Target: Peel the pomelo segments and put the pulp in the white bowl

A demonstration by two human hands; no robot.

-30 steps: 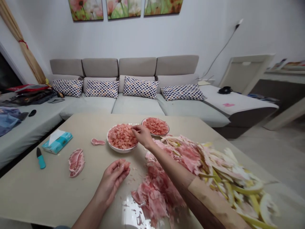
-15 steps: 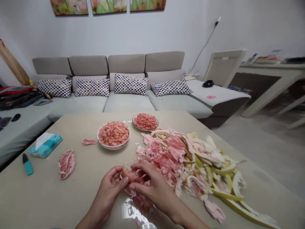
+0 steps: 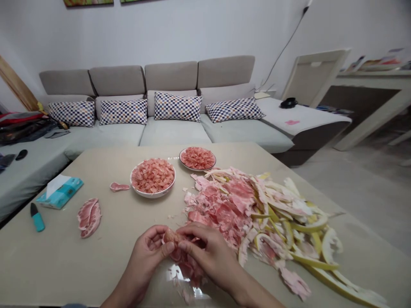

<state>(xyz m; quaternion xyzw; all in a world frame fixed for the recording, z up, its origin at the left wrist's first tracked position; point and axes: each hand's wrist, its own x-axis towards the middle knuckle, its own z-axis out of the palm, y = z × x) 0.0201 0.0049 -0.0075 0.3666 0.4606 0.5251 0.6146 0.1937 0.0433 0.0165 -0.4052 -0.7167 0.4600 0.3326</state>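
My left hand (image 3: 143, 259) pinches a pinkish pomelo segment (image 3: 171, 236) between thumb and fingers, low in the middle of the view. On the other side of it, my right hand (image 3: 215, 259) is closed with thumb and fingertips gripping its edge. Just behind and to the right lies a heap of pink pomelo membrane (image 3: 221, 205), part of it hidden by my right hand. Beyond my hands stands a white bowl (image 3: 153, 195) piled with pomelo flesh (image 3: 152, 175). A dark-rimmed plate (image 3: 198, 169) farther back carries more flesh.
Yellow-green pomelo rinds (image 3: 314, 259) spread across the table's right side. On the left lie a larger pomelo segment (image 3: 89, 217), a small segment piece (image 3: 119, 187), a blue tissue pack (image 3: 61, 194) and a knife with a turquoise handle (image 3: 38, 221). A sofa (image 3: 175, 131) runs behind the table.
My right hand has come back from the bowl to the segment in my left hand, and both now grip it close together. The camera view has turned slightly right and downward.
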